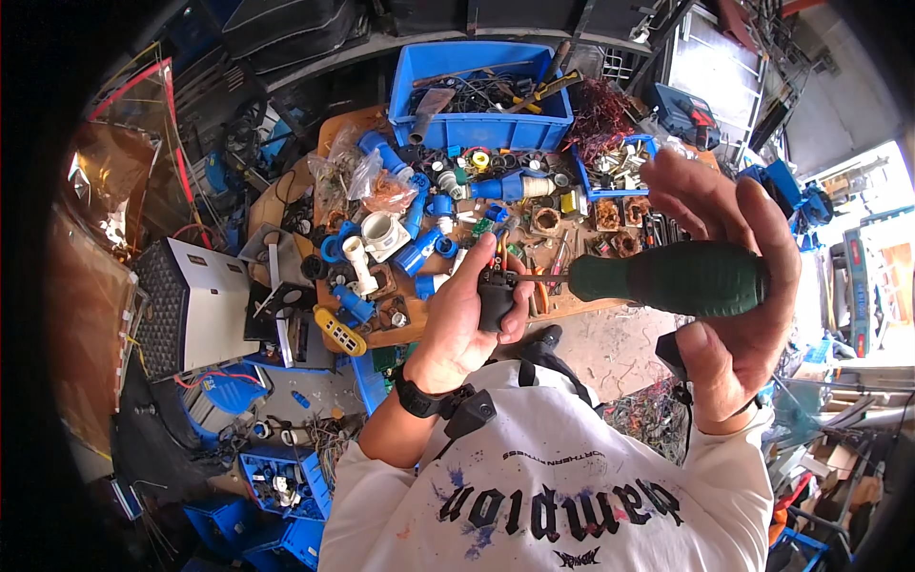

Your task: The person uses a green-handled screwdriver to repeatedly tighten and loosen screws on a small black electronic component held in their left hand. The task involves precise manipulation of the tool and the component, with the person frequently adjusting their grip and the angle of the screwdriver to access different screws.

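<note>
Screwdriver handle [667, 278]: matt dark green, plastic-looking; shank [545, 277] metal. Black part [496, 307]: smooth plastic look. Worktop [348, 120]: wood. Bin [486, 132] at worktop's far edge: smooth blue plastic, slight sheen. Bags [367, 178], far left corner: glossy clear film. Shirt [562, 429]: matt cloth.

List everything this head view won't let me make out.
All in the head view:
Metal tip of the dark green-handled screwdriver: lost against or inside the small black plastic part in the left hand.
Part of the right hand: hidden behind that handle.
Floor of the blue plastic bin: covered by jumbled cables and tools.
Smallest pieces on the brown wooden table: too tiny and crowded.
</note>
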Tool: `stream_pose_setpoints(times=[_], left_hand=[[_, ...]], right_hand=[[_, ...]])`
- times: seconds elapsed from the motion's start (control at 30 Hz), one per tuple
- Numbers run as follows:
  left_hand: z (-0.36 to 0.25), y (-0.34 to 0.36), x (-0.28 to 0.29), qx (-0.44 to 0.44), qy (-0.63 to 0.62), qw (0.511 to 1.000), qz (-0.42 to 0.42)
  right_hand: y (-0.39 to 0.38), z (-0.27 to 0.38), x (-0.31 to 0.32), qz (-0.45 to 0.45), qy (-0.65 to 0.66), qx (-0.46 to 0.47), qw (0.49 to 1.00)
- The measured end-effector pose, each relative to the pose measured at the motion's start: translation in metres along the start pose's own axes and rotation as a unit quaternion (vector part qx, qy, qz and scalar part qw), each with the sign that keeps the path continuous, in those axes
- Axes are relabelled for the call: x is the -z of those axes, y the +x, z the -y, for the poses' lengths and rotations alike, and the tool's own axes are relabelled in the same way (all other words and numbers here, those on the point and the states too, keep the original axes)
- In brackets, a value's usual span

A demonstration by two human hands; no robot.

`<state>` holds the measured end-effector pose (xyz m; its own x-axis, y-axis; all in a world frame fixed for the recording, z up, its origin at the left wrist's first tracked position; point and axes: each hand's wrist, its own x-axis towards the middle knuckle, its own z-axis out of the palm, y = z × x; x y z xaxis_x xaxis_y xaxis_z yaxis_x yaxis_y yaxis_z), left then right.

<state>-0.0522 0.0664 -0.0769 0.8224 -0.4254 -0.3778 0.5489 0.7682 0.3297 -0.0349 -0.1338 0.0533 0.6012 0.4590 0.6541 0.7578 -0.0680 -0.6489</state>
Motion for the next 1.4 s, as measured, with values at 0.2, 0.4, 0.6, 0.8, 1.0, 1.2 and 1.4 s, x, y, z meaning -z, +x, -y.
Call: stream_pose_setpoints(times=[0.2, 0.4, 0.6, 0.8, 1.0, 1.2, 1.4], left_hand=[[0.000, 0.000, 0.000, -0.004, 0.000, 1.000, 0.003], [-0.001, 0.000, 0.000, -0.008, 0.009, 1.000, 0.005], [-0.001, 0.000, 0.000, -0.003, 0.007, 1.000, -0.006], [-0.001, 0.000, -0.003, -0.004, 0.010, 1.000, 0.002], [0.000, 0.000, -0.001, -0.006, 0.009, 1.000, 0.004], [0.002, 0.000, 0.001, -0.005, 0.006, 1.000, 0.004], [0.001, 0.000, 0.001, -0.006, 0.011, 1.000, 0.013]], right_hand=[[0.000, 0.004, 0.025, 0.109, -0.138, 0.038, 0.984], [0.004, 0.015, -0.020, -0.143, 0.070, -0.060, 0.985], [0.001, 0.007, 0.021, 0.055, -0.240, 0.041, 0.968], [0.000, 0.003, -0.005, -0.099, 0.074, -0.027, 0.992], [-0.001, 0.004, 0.003, -0.043, -0.081, -0.037, 0.995], [-0.007, 0.001, 0.009, -0.027, -0.062, -0.012, 0.998], [-0.001, 0.012, -0.010, -0.094, 0.063, -0.104, 0.988]])
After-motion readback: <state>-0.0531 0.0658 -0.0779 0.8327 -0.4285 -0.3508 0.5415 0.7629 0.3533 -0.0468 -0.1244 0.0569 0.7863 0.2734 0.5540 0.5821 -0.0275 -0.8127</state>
